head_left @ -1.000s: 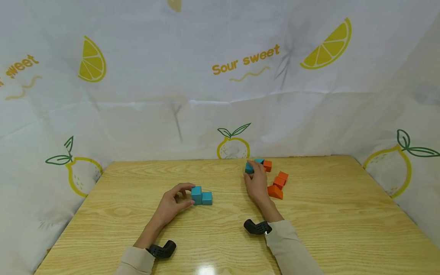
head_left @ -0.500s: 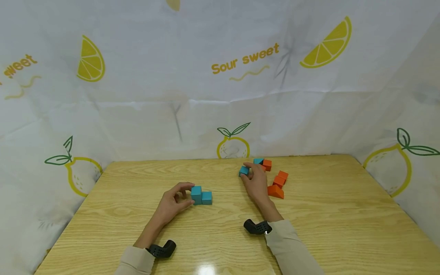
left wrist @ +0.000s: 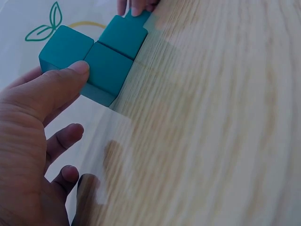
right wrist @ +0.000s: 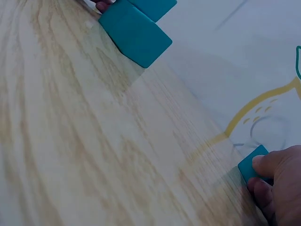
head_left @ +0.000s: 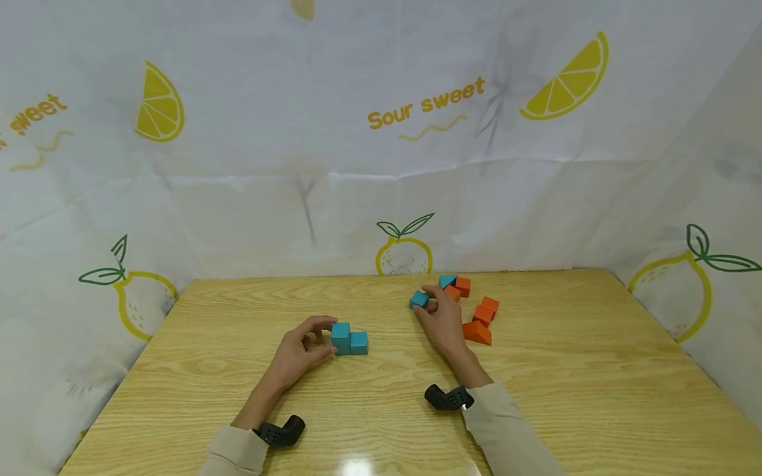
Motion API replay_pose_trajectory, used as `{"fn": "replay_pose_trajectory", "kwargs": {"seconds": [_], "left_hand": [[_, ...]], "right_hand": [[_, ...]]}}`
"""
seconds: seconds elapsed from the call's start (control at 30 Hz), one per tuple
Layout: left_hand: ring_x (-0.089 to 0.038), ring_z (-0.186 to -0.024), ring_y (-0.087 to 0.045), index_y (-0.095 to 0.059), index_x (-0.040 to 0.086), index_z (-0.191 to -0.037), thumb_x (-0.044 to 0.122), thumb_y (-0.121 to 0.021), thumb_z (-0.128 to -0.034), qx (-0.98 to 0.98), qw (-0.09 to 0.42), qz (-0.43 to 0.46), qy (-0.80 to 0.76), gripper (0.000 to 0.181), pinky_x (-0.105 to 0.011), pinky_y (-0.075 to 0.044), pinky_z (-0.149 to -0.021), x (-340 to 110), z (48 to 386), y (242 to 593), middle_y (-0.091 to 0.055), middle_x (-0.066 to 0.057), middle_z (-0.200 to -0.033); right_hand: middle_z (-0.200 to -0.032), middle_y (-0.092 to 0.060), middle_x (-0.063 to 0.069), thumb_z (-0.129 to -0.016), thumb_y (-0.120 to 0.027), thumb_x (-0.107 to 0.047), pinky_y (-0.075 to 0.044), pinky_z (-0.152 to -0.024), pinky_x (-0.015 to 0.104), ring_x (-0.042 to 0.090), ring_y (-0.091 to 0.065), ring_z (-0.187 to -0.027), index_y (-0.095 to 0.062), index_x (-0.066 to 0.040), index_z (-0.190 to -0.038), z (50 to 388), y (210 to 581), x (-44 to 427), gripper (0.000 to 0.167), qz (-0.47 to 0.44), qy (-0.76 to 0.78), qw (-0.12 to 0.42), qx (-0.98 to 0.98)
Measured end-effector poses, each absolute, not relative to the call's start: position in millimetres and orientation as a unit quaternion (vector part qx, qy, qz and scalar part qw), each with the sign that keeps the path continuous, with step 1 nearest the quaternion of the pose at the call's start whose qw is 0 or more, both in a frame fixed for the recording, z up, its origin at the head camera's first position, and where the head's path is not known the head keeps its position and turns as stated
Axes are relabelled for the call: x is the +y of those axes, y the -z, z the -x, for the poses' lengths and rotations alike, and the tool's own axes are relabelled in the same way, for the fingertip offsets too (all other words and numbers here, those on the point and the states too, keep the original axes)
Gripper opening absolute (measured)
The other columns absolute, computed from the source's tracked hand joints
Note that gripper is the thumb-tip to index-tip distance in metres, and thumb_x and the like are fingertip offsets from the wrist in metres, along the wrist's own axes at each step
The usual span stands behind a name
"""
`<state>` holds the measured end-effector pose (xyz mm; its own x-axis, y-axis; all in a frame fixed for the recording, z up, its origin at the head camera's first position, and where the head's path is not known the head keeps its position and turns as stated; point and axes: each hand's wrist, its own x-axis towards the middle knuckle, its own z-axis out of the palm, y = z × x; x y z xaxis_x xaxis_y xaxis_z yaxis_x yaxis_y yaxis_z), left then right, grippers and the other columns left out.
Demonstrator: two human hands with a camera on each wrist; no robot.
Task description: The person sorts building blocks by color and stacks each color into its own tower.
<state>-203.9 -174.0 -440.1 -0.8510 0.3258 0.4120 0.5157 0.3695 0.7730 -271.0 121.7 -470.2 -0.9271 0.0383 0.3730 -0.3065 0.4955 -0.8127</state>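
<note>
My left hand [head_left: 296, 352] pinches a stack of two blue cubes [head_left: 340, 338] between thumb and fingers, left of the table's middle. Against the stack's right side sits a single blue cube [head_left: 359, 343]. In the left wrist view the thumb [left wrist: 61, 84] presses on the lower cube of the stack. Farther back on the right, my right hand [head_left: 444, 324] pinches another blue cube [head_left: 419, 299], turned at an angle. The right wrist view shows thumb and fingertip on this cube [right wrist: 253, 163]; whether it touches the table is unclear.
Behind the right hand lie a blue triangular block [head_left: 448, 281], an orange cube [head_left: 463, 287] and another orange block [head_left: 453, 293]. To its right are more orange blocks [head_left: 485, 312] and an orange triangular block [head_left: 477, 332]. A lemon-print cloth [head_left: 268, 218] stands behind the wooden table [head_left: 208, 370].
My right hand has drawn the blue cube left and toward me, away from the blocks at the back, uncovering an orange one. The left hand has stayed at the stack.
</note>
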Motion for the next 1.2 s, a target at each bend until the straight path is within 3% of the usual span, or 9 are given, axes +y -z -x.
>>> {"fn": "replay_pose_trajectory", "kwargs": {"seconds": [0.13, 0.37, 0.6, 0.87, 1.2], "left_hand": [[-0.038, -0.081, -0.051, -0.059, 0.003, -0.125, -0.002, -0.072, -0.0831, -0.823, 0.097, 0.255, 0.499, 0.044, -0.031, -0.040, -0.062, -173.8, 203.5, 439.2, -0.063, -0.013, -0.109], [-0.038, -0.082, -0.050, -0.059, 0.003, -0.125, -0.002, -0.072, -0.0831, -0.824, 0.095, 0.251, 0.499, 0.044, -0.030, -0.040, -0.061, -174.1, 202.7, 439.0, -0.063, -0.013, -0.109], [-0.038, -0.082, -0.050, -0.059, 0.004, -0.125, -0.002, -0.072, -0.0831, -0.823, 0.093, 0.250, 0.502, 0.044, -0.031, -0.041, -0.062, -174.4, 203.2, 440.3, -0.062, -0.013, -0.109], [-0.038, -0.081, -0.051, -0.059, 0.003, -0.125, -0.002, -0.072, -0.0831, -0.822, 0.092, 0.250, 0.503, 0.044, -0.031, -0.041, -0.062, -174.4, 203.5, 440.9, -0.063, -0.013, -0.109], [-0.038, -0.082, -0.050, -0.059, 0.004, -0.125, -0.001, -0.072, -0.0835, -0.821, 0.088, 0.248, 0.507, 0.044, -0.031, -0.041, -0.062, -174.4, 203.8, 441.4, -0.062, -0.012, -0.109]], "right_hand": [[-0.116, -0.059, 0.019, -0.087, -0.070, -0.006, -0.052, -0.070, 0.040, 0.025, -0.063, -0.083, -0.056, 0.002, -0.129, 268.4, 467.7, 120.4, 0.045, -0.075, -0.498, 0.168, -0.847], [-0.102, -0.064, 0.017, -0.087, -0.070, -0.007, -0.053, -0.072, 0.041, 0.026, -0.064, -0.085, -0.058, 0.002, -0.126, 269.2, 468.5, 120.8, 0.042, -0.070, -0.496, 0.162, -0.850], [-0.098, -0.066, 0.015, -0.088, -0.071, -0.012, -0.053, -0.075, 0.042, 0.026, -0.065, -0.088, -0.060, -0.003, -0.126, 270.3, 470.9, 121.9, 0.041, -0.043, -0.495, 0.139, -0.856], [-0.096, -0.066, 0.012, -0.088, -0.071, -0.012, -0.054, -0.069, 0.035, 0.023, -0.065, -0.084, -0.061, -0.006, -0.125, 270.0, 468.6, 122.7, 0.039, -0.062, -0.512, 0.152, -0.843], [-0.099, -0.064, 0.008, -0.088, -0.072, -0.014, -0.053, -0.071, 0.031, 0.018, -0.063, -0.081, -0.063, -0.010, -0.124, 264.3, 453.9, 115.3, 0.037, -0.119, -0.547, 0.120, -0.820]]}}
